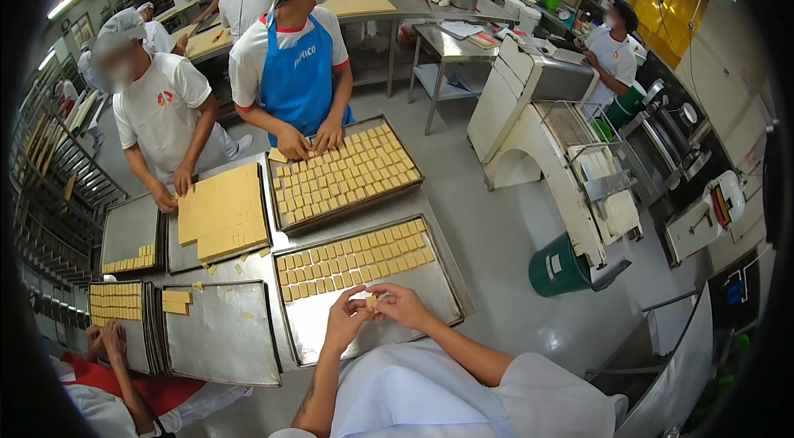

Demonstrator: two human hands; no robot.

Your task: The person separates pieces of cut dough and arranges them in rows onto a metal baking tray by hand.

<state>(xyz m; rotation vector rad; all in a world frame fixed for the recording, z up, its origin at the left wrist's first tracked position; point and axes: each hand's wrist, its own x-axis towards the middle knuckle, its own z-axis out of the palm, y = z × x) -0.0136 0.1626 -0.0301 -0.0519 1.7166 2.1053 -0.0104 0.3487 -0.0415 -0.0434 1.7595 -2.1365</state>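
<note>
A small yellow dough piece (371, 301) is pinched between the fingertips of my left hand (347, 315) and my right hand (400, 306). Both hands are closed on it, above the near edge of a metal baking tray (310, 326). Rows of small rectangular dough pieces (356, 258) cover the far part of that tray, and its near part shows bare metal. The exact shape of the held piece is partly hidden by my fingers.
Beyond stands a fuller tray of dough pieces (347, 173), worked by a person in a blue apron (298, 66). Left of it lies a dough sheet (219, 206), with another person's hands at its edge. A bare tray (223, 330) sits at left. A green bin (556, 266) stands on the right.
</note>
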